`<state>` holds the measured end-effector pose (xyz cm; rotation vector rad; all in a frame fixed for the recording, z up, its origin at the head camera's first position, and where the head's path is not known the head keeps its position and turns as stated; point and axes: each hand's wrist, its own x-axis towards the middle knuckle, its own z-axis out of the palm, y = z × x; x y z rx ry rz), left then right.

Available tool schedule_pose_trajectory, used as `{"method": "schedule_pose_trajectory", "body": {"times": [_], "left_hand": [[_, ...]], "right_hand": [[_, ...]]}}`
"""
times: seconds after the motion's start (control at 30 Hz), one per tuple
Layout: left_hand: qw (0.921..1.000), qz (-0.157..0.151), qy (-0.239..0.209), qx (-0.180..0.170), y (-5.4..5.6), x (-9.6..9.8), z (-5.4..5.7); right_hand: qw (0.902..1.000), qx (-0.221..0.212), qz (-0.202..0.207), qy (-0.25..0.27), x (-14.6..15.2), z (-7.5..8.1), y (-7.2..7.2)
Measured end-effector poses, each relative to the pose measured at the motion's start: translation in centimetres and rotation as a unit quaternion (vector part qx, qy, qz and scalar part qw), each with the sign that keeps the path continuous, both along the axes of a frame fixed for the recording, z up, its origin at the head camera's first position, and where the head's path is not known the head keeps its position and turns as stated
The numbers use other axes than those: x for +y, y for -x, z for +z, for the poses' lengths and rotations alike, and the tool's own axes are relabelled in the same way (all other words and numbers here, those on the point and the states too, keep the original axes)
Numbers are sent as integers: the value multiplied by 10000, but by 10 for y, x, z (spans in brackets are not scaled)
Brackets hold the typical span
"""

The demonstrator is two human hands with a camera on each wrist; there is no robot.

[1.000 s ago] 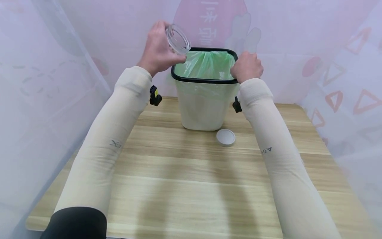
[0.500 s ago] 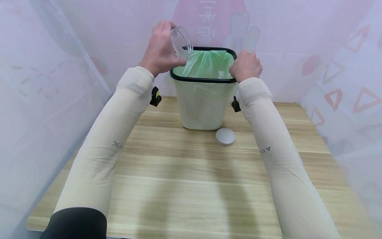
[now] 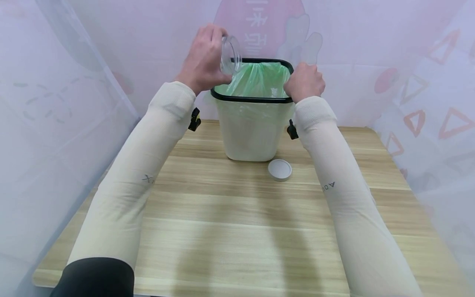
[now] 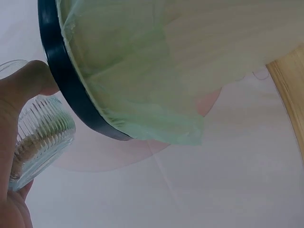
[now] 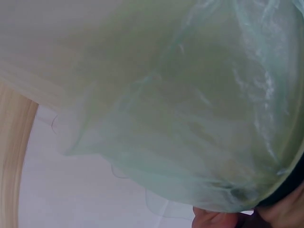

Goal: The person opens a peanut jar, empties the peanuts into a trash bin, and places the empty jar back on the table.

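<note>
My left hand (image 3: 205, 60) grips a clear glass jar (image 3: 231, 55), tipped sideways with its mouth toward the bin. The jar is at the left rim of a white trash bin (image 3: 252, 134) lined with a green plastic bag (image 3: 261, 78). In the left wrist view the ribbed glass jar (image 4: 47, 126) shows a brownish patch; whether that is contents or fingers behind the glass is unclear. At the right side my right hand (image 3: 305, 81) holds the bin's black rim (image 3: 256, 100), its fingertips hidden in the head view.
A round white lid (image 3: 280, 170) lies on the wooden table (image 3: 237, 239) in front of the bin, toward its right. Pale printed curtains (image 3: 156, 41) hang behind the table and along both sides.
The jar has turned further onto its side, its mouth swinging to the right. My left hand has shifted slightly right with it. My right hand keeps its hold on the rim.
</note>
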<state>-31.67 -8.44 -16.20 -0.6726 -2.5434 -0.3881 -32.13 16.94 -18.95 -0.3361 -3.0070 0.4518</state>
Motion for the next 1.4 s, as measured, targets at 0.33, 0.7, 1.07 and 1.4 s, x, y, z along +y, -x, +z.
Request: {"method": "schedule_pose_trajectory", "body": {"times": [0.33,0.7,1.07,1.4], "left_hand": [[9982,-174,506,264,2,-1,2],[9929,-164,1063,498,1,0,3],[9834,-140,1584,877,1,0,2],[9709,-225,1955,1367,2,3,0]], "right_hand": [[10000,-14,33,-20,-2,0,0],[10000,25,3,-31,-4,-2,2],[10000,45,-14,-16,-5,-2,2],[10000,52,-13,17,-3,-3,1]]}}
